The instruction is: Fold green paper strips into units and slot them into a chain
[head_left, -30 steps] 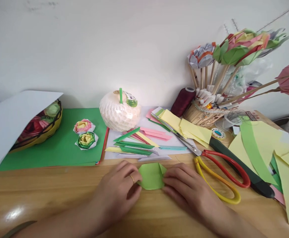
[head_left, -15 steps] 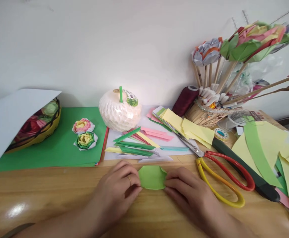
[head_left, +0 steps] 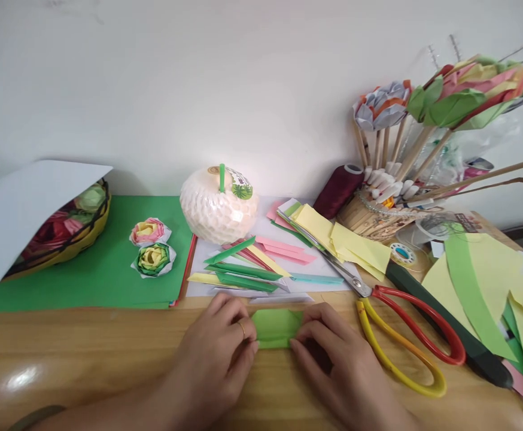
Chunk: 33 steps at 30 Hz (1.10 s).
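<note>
Here's the small light-green paper piece (head_left: 276, 327), low on the wooden counter (head_left: 122, 359), its near edge folding up! The left hand (head_left: 225, 347) pinches one end, the right hand (head_left: 328, 353) grips the other. Just beyond lie folded coloured paper strips (head_left: 248, 272); to the right, red-and-yellow-handled metal scissors (head_left: 364, 290) rest with handles spread, partly over a dark-green-handled tool (head_left: 481, 357).
</note>
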Motion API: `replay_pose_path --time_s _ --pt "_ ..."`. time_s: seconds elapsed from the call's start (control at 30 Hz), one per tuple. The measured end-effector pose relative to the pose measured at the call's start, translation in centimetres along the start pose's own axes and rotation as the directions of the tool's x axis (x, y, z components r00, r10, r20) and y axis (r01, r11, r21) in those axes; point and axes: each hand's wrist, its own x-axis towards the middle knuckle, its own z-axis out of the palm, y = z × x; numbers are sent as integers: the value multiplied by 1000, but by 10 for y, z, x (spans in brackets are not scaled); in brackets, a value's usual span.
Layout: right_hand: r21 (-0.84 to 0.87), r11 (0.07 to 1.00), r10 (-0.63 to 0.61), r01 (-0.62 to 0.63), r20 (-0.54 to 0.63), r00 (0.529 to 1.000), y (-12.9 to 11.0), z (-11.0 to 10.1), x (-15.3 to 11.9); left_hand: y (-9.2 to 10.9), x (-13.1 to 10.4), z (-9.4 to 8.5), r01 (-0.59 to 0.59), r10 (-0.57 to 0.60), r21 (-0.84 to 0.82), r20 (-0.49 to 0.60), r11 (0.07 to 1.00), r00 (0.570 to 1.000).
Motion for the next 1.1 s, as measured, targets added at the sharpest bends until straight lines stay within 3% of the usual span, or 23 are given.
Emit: replay_pose_path --time_s 0.3,0.53,0.83,0.97,1.1 --pt "-77 997 2 1 34 999 2 3 2 0 6 3 -4 0 179 22 984 1000" --pt "-49 998 45 -41 90 995 7 4 0 -1 8 3 48 -62 150 89 987 994" --pt "-136 991 15 -8 46 999 10 5 -4 -7 6 4 111 -127 139 111 984 986" --pt "-260 955 -130 146 78 988 11 -1 -9 -11 2 6 29 -43 114 118 993 992" --pt "-326 907 -226 268 163 960 13 -12 -13 -13 -2 12 -111 114 225 -2 968 993"
